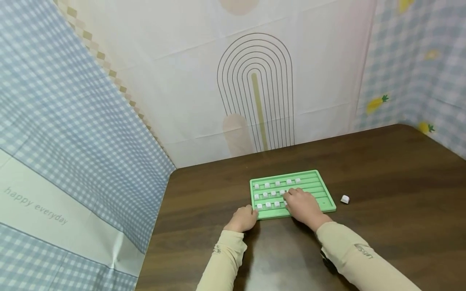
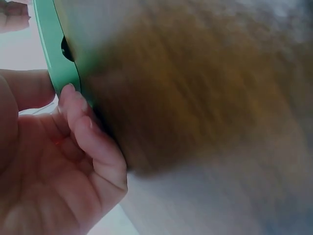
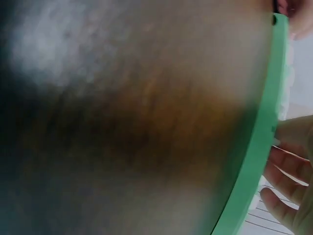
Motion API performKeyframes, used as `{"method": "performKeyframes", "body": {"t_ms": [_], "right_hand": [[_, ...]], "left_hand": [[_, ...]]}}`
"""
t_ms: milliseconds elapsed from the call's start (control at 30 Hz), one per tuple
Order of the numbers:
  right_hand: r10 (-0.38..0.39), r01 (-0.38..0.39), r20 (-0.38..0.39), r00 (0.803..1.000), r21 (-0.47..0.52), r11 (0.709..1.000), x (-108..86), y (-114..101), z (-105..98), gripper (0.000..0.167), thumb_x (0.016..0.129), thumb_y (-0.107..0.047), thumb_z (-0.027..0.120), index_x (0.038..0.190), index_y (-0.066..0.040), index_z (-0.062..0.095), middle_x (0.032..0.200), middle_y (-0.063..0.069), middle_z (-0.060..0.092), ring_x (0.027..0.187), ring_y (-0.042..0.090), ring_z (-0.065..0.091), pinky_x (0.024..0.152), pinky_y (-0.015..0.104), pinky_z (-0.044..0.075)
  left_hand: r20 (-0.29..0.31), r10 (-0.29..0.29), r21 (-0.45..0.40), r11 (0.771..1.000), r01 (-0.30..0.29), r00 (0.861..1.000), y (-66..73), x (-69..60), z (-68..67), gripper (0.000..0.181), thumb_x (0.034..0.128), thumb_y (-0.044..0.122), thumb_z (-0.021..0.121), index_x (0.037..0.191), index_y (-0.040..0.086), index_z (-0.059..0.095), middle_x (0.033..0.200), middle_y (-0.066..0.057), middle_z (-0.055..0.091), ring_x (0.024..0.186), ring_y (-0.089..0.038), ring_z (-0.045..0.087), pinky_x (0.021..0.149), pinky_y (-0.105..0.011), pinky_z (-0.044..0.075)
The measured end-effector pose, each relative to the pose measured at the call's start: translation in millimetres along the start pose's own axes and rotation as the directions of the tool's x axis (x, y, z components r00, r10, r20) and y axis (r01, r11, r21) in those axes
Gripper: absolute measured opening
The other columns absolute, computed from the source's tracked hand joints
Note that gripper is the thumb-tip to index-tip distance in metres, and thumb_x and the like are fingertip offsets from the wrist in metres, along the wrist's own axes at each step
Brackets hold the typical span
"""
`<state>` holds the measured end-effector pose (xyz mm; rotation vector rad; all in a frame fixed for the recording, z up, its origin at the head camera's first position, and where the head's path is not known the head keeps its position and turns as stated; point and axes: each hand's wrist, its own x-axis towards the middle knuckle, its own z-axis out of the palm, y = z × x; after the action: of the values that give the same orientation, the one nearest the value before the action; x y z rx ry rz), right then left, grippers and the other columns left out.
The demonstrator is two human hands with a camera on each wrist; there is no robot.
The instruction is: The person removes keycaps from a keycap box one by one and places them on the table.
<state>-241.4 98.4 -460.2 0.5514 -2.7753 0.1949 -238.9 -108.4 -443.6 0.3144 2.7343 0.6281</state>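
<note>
A shallow green tray (image 1: pixel 309 185) with raised ridges lies on the table, holding rows of small white keycaps (image 1: pixel 267 185). My left hand (image 1: pixel 243 218) grips the tray's near left corner; in the left wrist view its thumb is on one side of the green rim (image 2: pixel 55 54) and its curled fingers on the other. Over the tray's near rows, my right hand (image 1: pixel 303 207) has its fingers bent down among the keycaps. The right wrist view shows a bit of white keycap (image 3: pixel 277 142) between thumb and index finger, mostly hidden by them.
One loose white keycap (image 1: pixel 344 199) lies on the dark wooden table (image 1: pixel 386 178), right of the tray. A patterned white cloth (image 1: pixel 182 89) hangs behind the table, and blue checked cloth (image 1: pixel 91 121) hangs at the left.
</note>
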Motion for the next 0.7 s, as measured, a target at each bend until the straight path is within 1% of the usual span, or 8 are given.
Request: {"method": "performKeyframes", "body": {"t_ms": [100, 200, 267, 367, 433, 500, 600, 700], "right_hand": [[-0.005, 0.004, -0.029, 1.000, -0.034, 0.999, -1.1, -2, 4, 0.014, 0.079, -0.018, 0.072, 0.090, -0.010, 0.068, 0.086, 0.005, 0.063, 0.077, 0.022, 0.060, 0.055, 0.032, 0.049], [-0.015, 0.014, -0.032, 0.999, -0.027, 1.000, -0.9, -1, 4, 0.014, 0.079, -0.018, 0.072, 0.090, -0.011, 0.067, 0.085, 0.005, 0.063, 0.076, 0.022, 0.059, 0.054, 0.031, 0.049], [-0.015, 0.015, -0.028, 1.000, 0.006, 1.000, -0.5, 2, 2, 0.015, 0.080, -0.019, 0.071, 0.092, -0.011, 0.068, 0.087, 0.005, 0.064, 0.077, 0.022, 0.059, 0.055, 0.032, 0.049], [0.016, -0.013, -0.032, 0.999, 0.099, 0.995, -4.0, 14, -6, 0.016, 0.081, -0.017, 0.068, 0.094, -0.009, 0.067, 0.090, 0.007, 0.064, 0.082, 0.024, 0.060, 0.060, 0.036, 0.050], [0.063, -0.058, -0.019, 0.998, 0.172, 0.983, -9.1, 28, -16, 0.017, 0.083, -0.016, 0.065, 0.097, -0.007, 0.066, 0.097, 0.010, 0.065, 0.088, 0.027, 0.061, 0.065, 0.041, 0.051], [0.115, -0.113, 0.002, 0.993, 0.219, 0.969, -16.4, 47, -29, 0.018, 0.085, -0.015, 0.061, 0.099, -0.004, 0.065, 0.101, 0.014, 0.064, 0.092, 0.031, 0.061, 0.068, 0.046, 0.050], [0.188, -0.190, 0.031, 0.982, 0.208, 0.959, -32.5, 80, -46, 0.021, 0.088, -0.017, 0.057, 0.102, -0.003, 0.064, 0.103, 0.016, 0.063, 0.093, 0.034, 0.059, 0.069, 0.050, 0.048], [0.249, -0.254, 0.050, 0.967, 0.162, 0.954, -51.8, 109, -56, 0.022, 0.089, -0.016, 0.056, 0.102, -0.001, 0.065, 0.099, 0.018, 0.063, 0.088, 0.036, 0.059, 0.065, 0.050, 0.047]], "left_hand": [[-0.002, -0.004, 0.016, 1.000, 0.004, 1.000, 0.0, -0.4, 2.4, 0.038, 0.0996, 0.025, 0.036, 0.119, -0.005, 0.052, 0.111, -0.022, 0.058, 0.103, -0.037, 0.057, 0.082, -0.045, 0.047], [-0.005, -0.002, 0.030, 1.000, 0.002, 1.000, 0.0, 0.3, 2.4, 0.038, 0.0995, 0.024, 0.037, 0.118, -0.005, 0.052, 0.109, -0.022, 0.058, 0.101, -0.037, 0.057, 0.082, -0.045, 0.047], [-0.003, -0.002, 0.031, 1.000, 0.002, 1.000, 0.4, 0.6, 1.4, 0.037, 0.0996, 0.024, 0.037, 0.117, -0.005, 0.052, 0.109, -0.022, 0.058, 0.101, -0.037, 0.057, 0.082, -0.045, 0.047], [-0.001, 0.002, 0.044, 0.999, -0.002, 1.000, 1.9, 1.5, 1.9, 0.037, 0.0995, 0.023, 0.036, 0.116, -0.006, 0.053, 0.109, -0.023, 0.058, 0.101, -0.037, 0.057, 0.083, -0.045, 0.047], [-0.001, -0.001, 0.053, 0.999, 0.001, 1.000, 2.1, 2.3, 2.2, 0.037, 0.0996, 0.023, 0.036, 0.116, -0.005, 0.053, 0.110, -0.023, 0.058, 0.102, -0.037, 0.057, 0.083, -0.045, 0.047], [-0.007, -0.004, 0.063, 0.998, 0.004, 1.000, 1.9, 3.5, 2.5, 0.038, 0.0995, 0.023, 0.036, 0.117, -0.005, 0.053, 0.111, -0.023, 0.058, 0.103, -0.037, 0.057, 0.083, -0.046, 0.047], [-0.008, -0.014, 0.064, 0.998, 0.014, 1.000, 1.8, 4.4, 2.5, 0.039, 0.0994, 0.023, 0.035, 0.118, -0.005, 0.053, 0.113, -0.023, 0.057, 0.104, -0.038, 0.056, 0.084, -0.046, 0.046], [0.002, -0.026, 0.063, 0.998, 0.026, 1.000, 1.3, 4.5, 3.4, 0.040, 0.0996, 0.024, 0.034, 0.120, -0.005, 0.052, 0.115, -0.023, 0.056, 0.106, -0.038, 0.056, 0.085, -0.047, 0.046]]}}
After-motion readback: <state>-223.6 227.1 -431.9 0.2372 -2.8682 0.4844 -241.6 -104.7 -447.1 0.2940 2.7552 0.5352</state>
